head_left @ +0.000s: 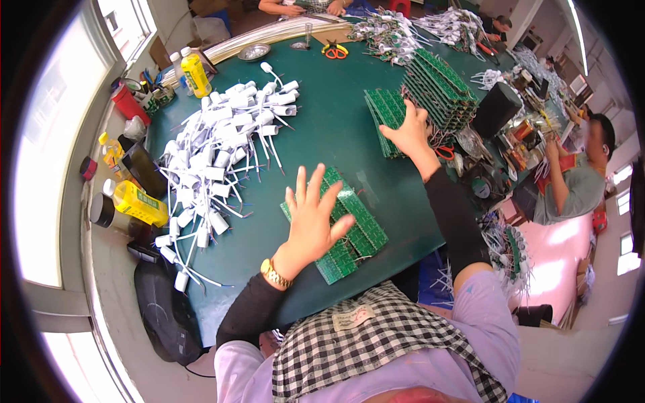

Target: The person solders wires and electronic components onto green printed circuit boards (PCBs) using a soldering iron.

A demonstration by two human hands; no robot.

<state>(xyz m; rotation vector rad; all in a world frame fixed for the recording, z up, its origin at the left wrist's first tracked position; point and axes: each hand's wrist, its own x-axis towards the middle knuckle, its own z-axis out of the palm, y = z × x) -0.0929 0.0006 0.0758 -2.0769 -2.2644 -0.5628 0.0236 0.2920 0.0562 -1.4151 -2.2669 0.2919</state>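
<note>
My left hand point(312, 218), with a gold watch point(274, 274) at the wrist, hovers over a green circuit board panel point(359, 225) near the front of the table. Its fingers are spread and nothing is in them. Farther right, my right hand point(410, 134) reaches over a short stack of green circuit boards point(384, 111), thumb and fingers apart. Whether its fingertips touch the boards I cannot tell. Just behind rises a taller stack of green boards point(443, 84) with wires between the layers. Left of my left hand lies a large heap of white lamp holders point(218, 144) with white leads.
Yellow bottles point(195, 72) and a red cup point(129, 104) line the left edge. Orange-handled scissors point(334, 50) and a metal dish point(254, 52) lie at the back. A black box-shaped thing point(497, 111) stands right of the boards. Co-workers point(571, 174) sit to the right and across.
</note>
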